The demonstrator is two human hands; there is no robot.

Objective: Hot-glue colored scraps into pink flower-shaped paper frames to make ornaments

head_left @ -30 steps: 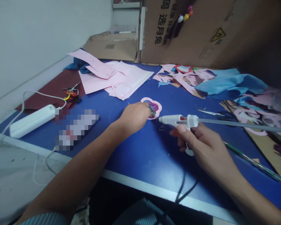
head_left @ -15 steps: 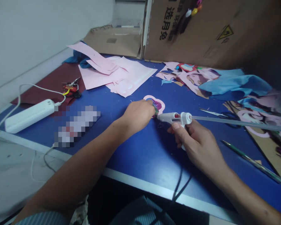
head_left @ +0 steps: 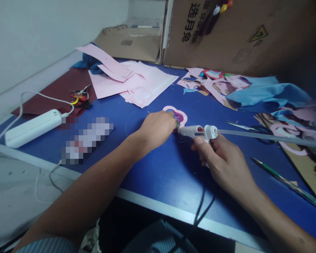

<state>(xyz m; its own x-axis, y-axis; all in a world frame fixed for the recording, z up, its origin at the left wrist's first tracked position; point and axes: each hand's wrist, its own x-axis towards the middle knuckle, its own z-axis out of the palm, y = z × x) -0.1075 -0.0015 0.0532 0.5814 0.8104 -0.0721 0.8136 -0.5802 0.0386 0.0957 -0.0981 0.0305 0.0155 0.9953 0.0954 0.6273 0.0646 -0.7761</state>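
Observation:
My right hand [head_left: 221,153] is wrapped round the grip of a white glue gun [head_left: 197,131], its nozzle pointing left. A long clear glue stick [head_left: 258,136] runs out of the gun's back to the right. My left hand [head_left: 159,128] is closed, with its fingers holding a small wavy-edged pink cutout [head_left: 184,118] on the table. Purple and green material [head_left: 178,118] lies on the middle of the cutout, partly hidden by my fingers. The nozzle tip is beside the cutout's near edge; whether it touches is unclear. Thin glue strings hang below it.
On the blue table [head_left: 152,172] are pink sheets [head_left: 144,86], paper scraps [head_left: 216,88], light blue fabric [head_left: 274,93], scissors [head_left: 244,127] and a green pen [head_left: 284,181]. Keys [head_left: 80,98], a white power strip [head_left: 34,128] and a blurred-out item [head_left: 88,140] are left. A cardboard box [head_left: 213,38] stands behind.
The view has shifted slightly, so most things on the table appear a little to the right. Both hands keep their holds, and the nozzle remains by the cutout.

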